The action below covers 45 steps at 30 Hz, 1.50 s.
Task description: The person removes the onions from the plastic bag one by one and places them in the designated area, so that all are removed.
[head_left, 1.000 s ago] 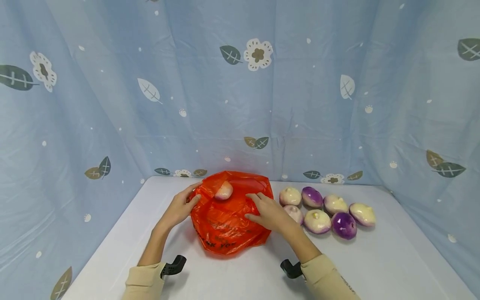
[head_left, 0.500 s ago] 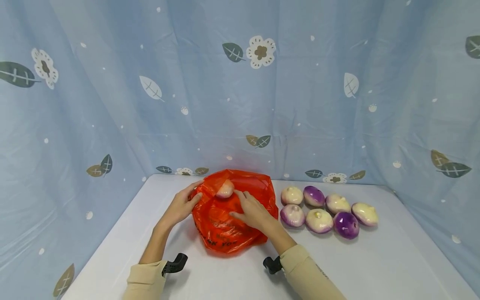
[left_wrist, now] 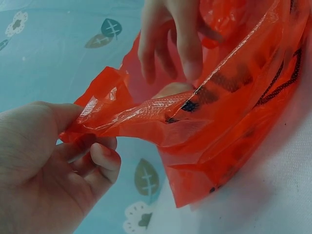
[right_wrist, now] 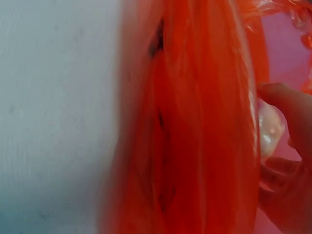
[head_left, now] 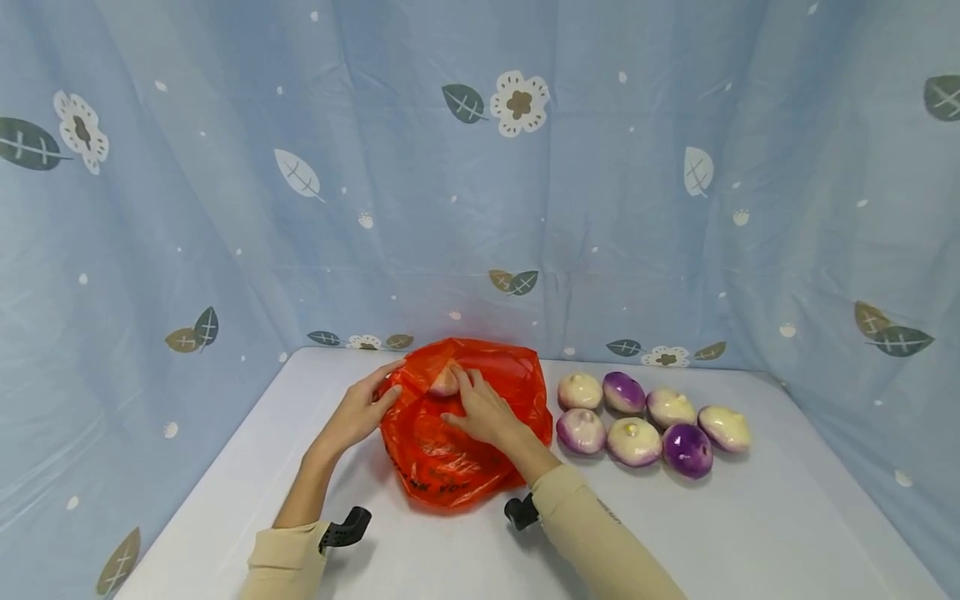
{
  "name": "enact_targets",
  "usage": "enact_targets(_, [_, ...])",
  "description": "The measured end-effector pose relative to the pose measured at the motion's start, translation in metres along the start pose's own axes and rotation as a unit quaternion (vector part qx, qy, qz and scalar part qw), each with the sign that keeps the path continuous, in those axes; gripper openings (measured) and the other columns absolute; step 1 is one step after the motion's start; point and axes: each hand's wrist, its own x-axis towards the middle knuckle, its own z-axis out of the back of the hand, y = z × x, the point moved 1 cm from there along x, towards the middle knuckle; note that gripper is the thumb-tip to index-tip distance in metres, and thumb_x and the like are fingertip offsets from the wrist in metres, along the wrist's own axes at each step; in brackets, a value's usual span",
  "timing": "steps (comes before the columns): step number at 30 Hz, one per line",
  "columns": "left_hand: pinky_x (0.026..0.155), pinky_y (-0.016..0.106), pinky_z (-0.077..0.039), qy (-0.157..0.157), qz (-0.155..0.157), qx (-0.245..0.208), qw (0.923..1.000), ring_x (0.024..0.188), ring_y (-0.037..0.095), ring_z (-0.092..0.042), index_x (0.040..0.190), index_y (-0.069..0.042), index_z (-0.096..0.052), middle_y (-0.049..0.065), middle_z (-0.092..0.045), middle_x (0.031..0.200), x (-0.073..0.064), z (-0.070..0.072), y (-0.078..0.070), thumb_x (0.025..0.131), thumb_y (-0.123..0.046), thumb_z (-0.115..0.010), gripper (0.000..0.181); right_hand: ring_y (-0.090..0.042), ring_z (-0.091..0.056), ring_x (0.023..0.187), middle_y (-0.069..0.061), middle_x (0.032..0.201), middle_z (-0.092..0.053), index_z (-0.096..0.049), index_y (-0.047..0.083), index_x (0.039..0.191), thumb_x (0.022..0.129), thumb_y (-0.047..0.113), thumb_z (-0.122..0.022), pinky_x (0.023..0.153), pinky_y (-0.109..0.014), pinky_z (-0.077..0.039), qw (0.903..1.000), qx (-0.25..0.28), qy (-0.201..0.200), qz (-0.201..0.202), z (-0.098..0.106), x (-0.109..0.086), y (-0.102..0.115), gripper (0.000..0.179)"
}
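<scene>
A red plastic bag with dark printed lettering lies on the table with its mouth spread. My left hand pinches the left edge of its mouth between thumb and fingers; the left wrist view shows the film drawn out from that grip. Inside sits one purple-and-white turnip, partly behind a fold of the bag. My right hand reaches into the mouth, fingertips right at this turnip. In the right wrist view the pale turnip shows between spread thumb and fingers.
Several purple-and-white turnips stand in two rows on the white table right of the bag, the nearest being a pinkish turnip. A dark purple turnip sits in the front row. A blue patterned curtain hangs behind and around the table.
My right hand has moved leftward across the bag's mouth to the turnip inside. My left hand keeps its pinch on the bag's edge.
</scene>
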Motion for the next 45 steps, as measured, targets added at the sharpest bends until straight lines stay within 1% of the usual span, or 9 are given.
enact_targets(5, [0.087, 0.041, -0.059, -0.001, -0.004, -0.006, 1.0000, 0.102, 0.027, -0.063, 0.147, -0.016, -0.046, 0.018, -0.060, 0.134, 0.002, 0.001, 0.000, 0.101, -0.021, -0.054, 0.047, -0.031, -0.044, 0.137, -0.008, 0.159, -0.026, -0.018, 0.020, 0.157, 0.088, 0.041, -0.071, 0.101, -0.056, -0.050, 0.9993, -0.029, -0.018, 0.013, 0.001, 0.006, 0.006, 0.090])
enact_targets(9, [0.086, 0.040, -0.060, 0.000, -0.005, -0.011, 0.9999, 0.103, 0.027, -0.064, 0.147, -0.015, -0.045, 0.019, -0.059, 0.135, 0.003, 0.002, 0.000, 0.101, -0.021, -0.054, 0.047, -0.031, -0.040, 0.141, -0.006, 0.161, -0.025, -0.021, 0.018, 0.156, 0.090, 0.039, -0.069, 0.102, -0.054, -0.050, 0.9985, -0.047, -0.021, 0.020, 0.002, 0.009, 0.006, 0.085])
enact_targets(13, [0.086, 0.040, -0.060, -0.002, -0.007, -0.008, 0.9999, 0.103, 0.027, -0.064, 0.147, -0.014, -0.045, 0.019, -0.059, 0.135, 0.003, 0.003, -0.001, 0.101, -0.020, -0.054, 0.047, -0.030, -0.042, 0.138, -0.005, 0.160, -0.029, -0.021, 0.018, 0.156, 0.091, 0.037, -0.069, 0.102, -0.050, -0.051, 0.9979, -0.056, -0.023, 0.025, 0.000, 0.010, 0.004, 0.084])
enact_targets(20, [0.082, 0.035, -0.060, -0.003, -0.006, -0.001, 1.0000, 0.098, 0.025, -0.063, 0.147, -0.016, -0.045, 0.018, -0.062, 0.130, 0.003, 0.005, -0.003, 0.101, -0.021, -0.054, 0.047, -0.030, -0.047, 0.126, -0.010, 0.146, -0.038, -0.029, 0.021, 0.153, 0.087, 0.034, -0.074, 0.088, -0.047, -0.058, 0.9957, -0.078, -0.045, 0.020, 0.002, 0.011, 0.005, 0.081])
enact_targets(24, [0.081, 0.035, -0.060, 0.001, -0.004, -0.003, 1.0000, 0.097, 0.025, -0.063, 0.147, -0.016, -0.045, 0.018, -0.062, 0.129, 0.003, 0.005, -0.003, 0.101, -0.021, -0.054, 0.047, -0.030, -0.044, 0.131, -0.009, 0.148, -0.040, -0.036, 0.020, 0.149, 0.085, 0.033, -0.076, 0.092, -0.047, -0.056, 0.9934, -0.099, -0.056, 0.018, 0.005, 0.011, 0.007, 0.077])
enact_targets(29, [0.081, 0.035, -0.060, 0.001, -0.001, -0.008, 1.0000, 0.098, 0.025, -0.064, 0.147, -0.015, -0.045, 0.018, -0.062, 0.131, 0.002, 0.004, -0.002, 0.101, -0.020, -0.054, 0.047, -0.027, -0.044, 0.136, -0.004, 0.148, -0.046, -0.040, 0.017, 0.141, 0.084, 0.031, -0.078, 0.099, -0.048, -0.053, 0.9943, -0.075, -0.072, 0.025, 0.005, 0.012, 0.007, 0.070])
enact_targets(36, [0.081, 0.036, -0.060, 0.001, 0.007, -0.014, 0.9999, 0.098, 0.025, -0.063, 0.147, -0.016, -0.046, 0.018, -0.061, 0.131, 0.001, 0.003, -0.001, 0.101, -0.020, -0.055, 0.047, -0.026, -0.049, 0.123, -0.005, 0.141, -0.045, -0.039, 0.026, 0.146, 0.080, 0.041, -0.079, 0.083, -0.049, -0.058, 0.9955, -0.051, -0.080, -0.011, 0.003, 0.011, 0.005, 0.079])
enact_targets(42, [0.081, 0.036, -0.060, 0.000, 0.010, -0.012, 0.9999, 0.097, 0.025, -0.062, 0.147, -0.016, -0.046, 0.017, -0.061, 0.130, 0.000, 0.002, -0.001, 0.101, -0.021, -0.055, 0.047, -0.026, -0.051, 0.122, -0.001, 0.137, -0.051, -0.046, 0.022, 0.137, 0.080, 0.038, -0.080, 0.084, -0.049, -0.057, 0.9954, -0.043, -0.085, -0.008, 0.002, 0.011, 0.003, 0.069])
enact_targets(45, [0.079, 0.031, -0.059, 0.000, 0.011, -0.009, 0.9999, 0.094, 0.023, -0.061, 0.147, -0.016, -0.046, 0.016, -0.062, 0.129, 0.000, 0.002, -0.002, 0.101, -0.021, -0.055, 0.047, -0.026, -0.056, 0.116, -0.002, 0.128, -0.059, -0.048, 0.020, 0.131, 0.080, 0.037, -0.081, 0.083, -0.049, -0.057, 0.9952, -0.029, -0.092, -0.016, 0.002, 0.010, 0.001, 0.063])
